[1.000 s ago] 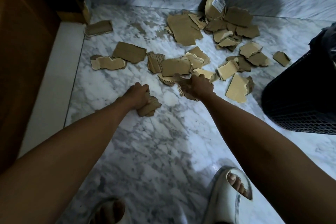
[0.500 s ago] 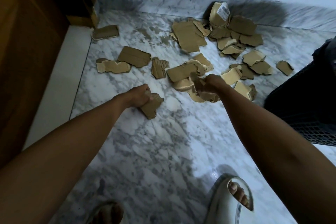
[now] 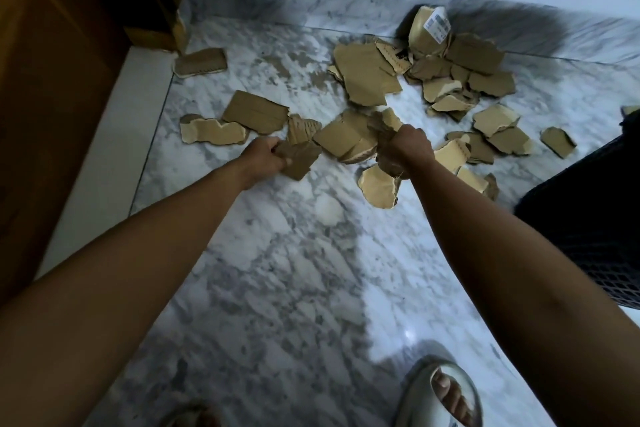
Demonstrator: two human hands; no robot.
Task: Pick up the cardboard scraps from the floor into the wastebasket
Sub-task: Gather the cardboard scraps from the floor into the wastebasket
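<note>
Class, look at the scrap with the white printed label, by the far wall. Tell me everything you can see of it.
The labelled scrap is a torn piece of tan cardboard with ragged edges and a white printed label at its upper right. It stands nearly upright against the marble skirting, at the back of the heap, its foot among other scraps. Neither hand touches it.

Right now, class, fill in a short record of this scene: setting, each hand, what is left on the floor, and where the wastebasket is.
setting: marble floor beside a wooden door
left hand: closed on a cardboard scrap
right hand: closed on a bunch of scraps
left on floor: many scraps, most in a pile by the far wall; a single scrap near the door
wastebasket: dark mesh, at the right edge, partly out of view
task state: unfinished
</note>
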